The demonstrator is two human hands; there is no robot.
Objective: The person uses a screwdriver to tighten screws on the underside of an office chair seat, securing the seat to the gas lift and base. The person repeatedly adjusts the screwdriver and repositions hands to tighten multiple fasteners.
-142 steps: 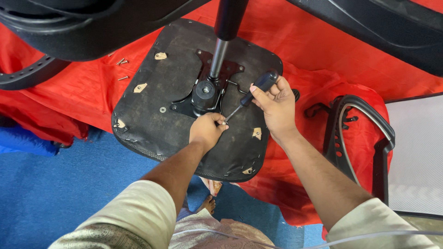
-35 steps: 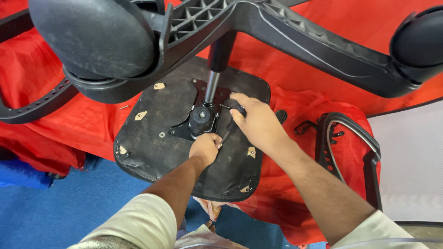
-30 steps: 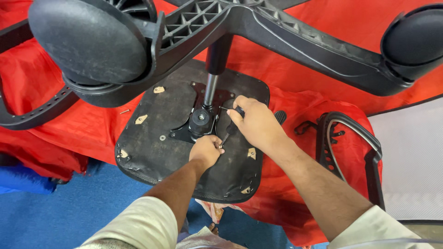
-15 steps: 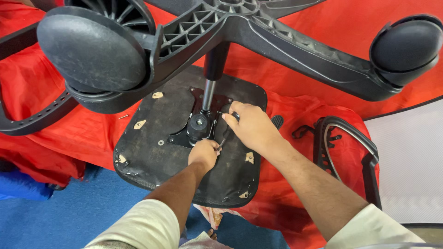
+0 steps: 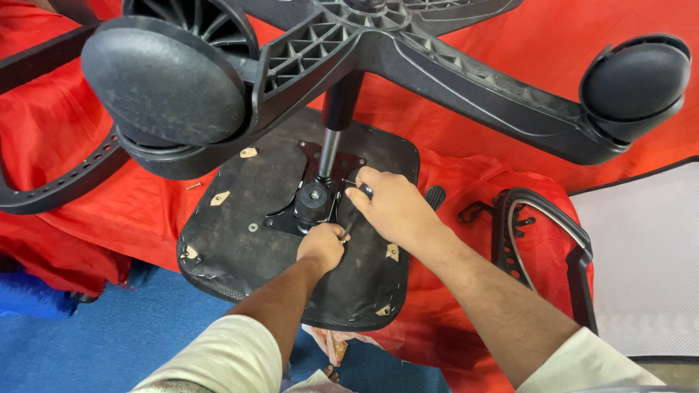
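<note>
The right hand (image 5: 391, 206) is closed around the dark handle of a screwdriver (image 5: 355, 213), of which only a short stretch of handle and thin shaft shows between the two hands; the rest is hidden in the fist. The left hand (image 5: 321, 247) is curled shut just below it, fingertips pinched at the tool's tip, and what it pinches is too small to make out. Both hands work on the black metal mechanism plate (image 5: 314, 198) bolted to the underside of an upturned office chair seat (image 5: 240, 240), a dark, scuffed pad with torn patches showing pale material. A shiny gas-lift column (image 5: 329, 149) rises from the plate toward the camera into the black plastic star base (image 5: 408, 51), which fills the top of the view. Two round castors (image 5: 164, 86) are in sight; other spokes are cut off by the frame edge. The seat rests on a red cloth (image 5: 575, 29). To the right lies a black armrest frame (image 5: 542, 240), partly hidden, beside a grey mesh panel (image 5: 648, 262). Blue floor (image 5: 109, 335) shows below.
</note>
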